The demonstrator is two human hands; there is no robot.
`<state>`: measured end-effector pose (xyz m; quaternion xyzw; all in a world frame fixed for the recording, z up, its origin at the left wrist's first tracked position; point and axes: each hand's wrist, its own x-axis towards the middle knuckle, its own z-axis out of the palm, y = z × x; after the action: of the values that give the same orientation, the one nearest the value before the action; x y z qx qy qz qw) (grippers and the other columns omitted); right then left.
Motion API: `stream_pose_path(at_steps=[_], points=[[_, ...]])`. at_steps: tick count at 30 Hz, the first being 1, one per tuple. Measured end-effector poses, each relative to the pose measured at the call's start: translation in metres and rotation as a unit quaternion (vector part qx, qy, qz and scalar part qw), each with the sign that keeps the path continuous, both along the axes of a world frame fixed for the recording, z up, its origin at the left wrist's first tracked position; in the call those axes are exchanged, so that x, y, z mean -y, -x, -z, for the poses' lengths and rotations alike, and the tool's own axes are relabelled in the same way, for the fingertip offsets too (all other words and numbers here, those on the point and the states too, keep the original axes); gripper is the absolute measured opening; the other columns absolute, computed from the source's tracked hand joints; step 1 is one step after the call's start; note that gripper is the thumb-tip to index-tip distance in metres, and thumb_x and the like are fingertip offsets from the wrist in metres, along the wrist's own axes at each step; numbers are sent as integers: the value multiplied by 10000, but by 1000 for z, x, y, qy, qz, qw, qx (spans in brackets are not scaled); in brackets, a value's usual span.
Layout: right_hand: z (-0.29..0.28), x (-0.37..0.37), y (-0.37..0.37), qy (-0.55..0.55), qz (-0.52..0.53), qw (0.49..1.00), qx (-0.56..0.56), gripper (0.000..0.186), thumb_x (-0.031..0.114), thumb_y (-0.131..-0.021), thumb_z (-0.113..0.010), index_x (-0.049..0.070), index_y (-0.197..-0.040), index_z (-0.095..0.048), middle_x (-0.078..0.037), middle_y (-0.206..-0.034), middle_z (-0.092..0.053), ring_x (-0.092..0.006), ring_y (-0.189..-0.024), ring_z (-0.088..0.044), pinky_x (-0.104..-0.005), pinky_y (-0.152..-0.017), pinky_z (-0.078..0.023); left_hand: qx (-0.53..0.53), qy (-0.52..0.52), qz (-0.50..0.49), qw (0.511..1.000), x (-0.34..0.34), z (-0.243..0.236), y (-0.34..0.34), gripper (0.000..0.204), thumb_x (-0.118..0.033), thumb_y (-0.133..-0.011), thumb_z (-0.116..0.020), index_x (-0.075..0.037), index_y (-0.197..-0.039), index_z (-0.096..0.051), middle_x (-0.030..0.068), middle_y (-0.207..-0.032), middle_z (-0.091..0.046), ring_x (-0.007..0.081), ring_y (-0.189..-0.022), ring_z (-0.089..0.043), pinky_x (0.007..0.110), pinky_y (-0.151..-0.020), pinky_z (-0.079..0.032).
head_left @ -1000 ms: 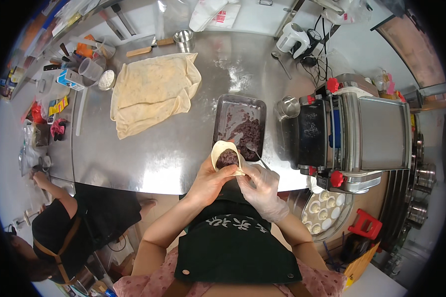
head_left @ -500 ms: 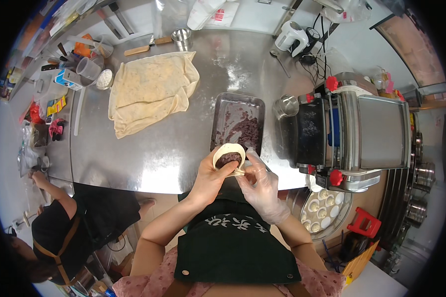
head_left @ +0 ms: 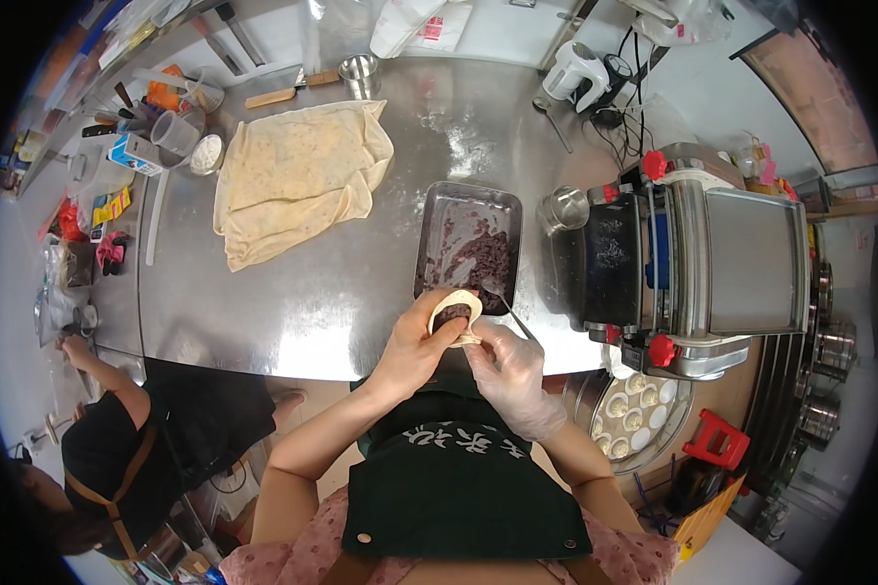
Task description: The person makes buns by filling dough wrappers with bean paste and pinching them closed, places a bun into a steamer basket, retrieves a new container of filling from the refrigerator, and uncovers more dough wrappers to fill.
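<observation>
- Dough wrapper (head_left: 475, 306), pale and cupped, sits between both hands above the near edge of the table (head_left: 263, 327), its open side showing a lump of dark purple filling (head_left: 451, 313).
- Left hand (head_left: 407, 343), bare, is curled round the left side of the dough wrapper, fingers closed on it, thumb pressed against the filling.
- Right hand (head_left: 510, 375), in a clear plastic glove (head_left: 532, 414), has its fingertips drawn together on the right edge of the dough; the exact pinch is too small to make out.
- Metal tray (head_left: 473, 202) lies just beyond the hands, with more purple paste (head_left: 488, 255) smeared and heaped inside.
- Spoon (head_left: 523, 324) rests in that tray, its handle sticking out over the near edge beside the right hand.
- Large folded sheet of dough (head_left: 298, 180) lies flat on the table, left of the tray.
- Steel cup (head_left: 564, 208) stands right of the tray, next to a machine (head_left: 751, 263) with red knobs.
- Round pan (head_left: 691, 414) below the machine holds small pale pieces on white rounds.
- Co-worker (head_left: 107, 429) in dark clothes is at the far left, well apart.
</observation>
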<state>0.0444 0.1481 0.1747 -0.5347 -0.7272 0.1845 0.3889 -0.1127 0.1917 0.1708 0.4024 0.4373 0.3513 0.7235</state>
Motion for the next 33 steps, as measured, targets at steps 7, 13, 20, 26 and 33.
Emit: stream_pose_path(at_steps=[7,13,20,26,33], points=[[1,1,3,84,69,991,-73,287,-10,-781,-726,39,-1046,-629,-97,-767,-682,-177,-575,-631,-293,-528,-503,-161,-160,62,972,-6,-7,2,362,-74,-908,-612,-10,-1261,-558,158,-1118,-603,226,-1021,-614,339,-895,-480],[-4,-1,8,34,87,988,-125,223,-27,-791,-711,38,-993,-643,-121,-812,-679,-204,-581,-641,-303,-516,-500,108,93,-82,986,1,-11,-7,413,-77,-934,-601,-27,-1334,-512,104,-1222,-593,190,-1078,-595,309,-937,-483],[7,2,6,21,37,998,-49,311,-57,-801,-703,46,-1080,-614,-113,-923,-681,-163,-704,-659,-286,-590,-510,58,-20,-165,984,13,-4,-23,367,-42,-948,-570,-22,-1312,-528,80,-1221,-589,154,-1085,-573,275,-942,-457],[-4,1,9,103,65,985,-120,359,-23,-754,-717,3,-1091,-595,-153,-874,-675,-268,-663,-670,-345,-553,-530,-78,-118,-99,985,14,-2,-16,319,-9,-936,-563,-30,-1253,-583,71,-1153,-587,149,-1060,-571,272,-927,-448],[-10,-3,3,-49,16,999,10,396,-71,-762,-701,37,-1127,-593,-145,-804,-663,-251,-602,-656,-329,-522,-506,-10,-94,-67,993,10,-22,-8,299,-35,-964,-516,-20,-1257,-575,77,-1172,-584,153,-1077,-561,268,-937,-434]])
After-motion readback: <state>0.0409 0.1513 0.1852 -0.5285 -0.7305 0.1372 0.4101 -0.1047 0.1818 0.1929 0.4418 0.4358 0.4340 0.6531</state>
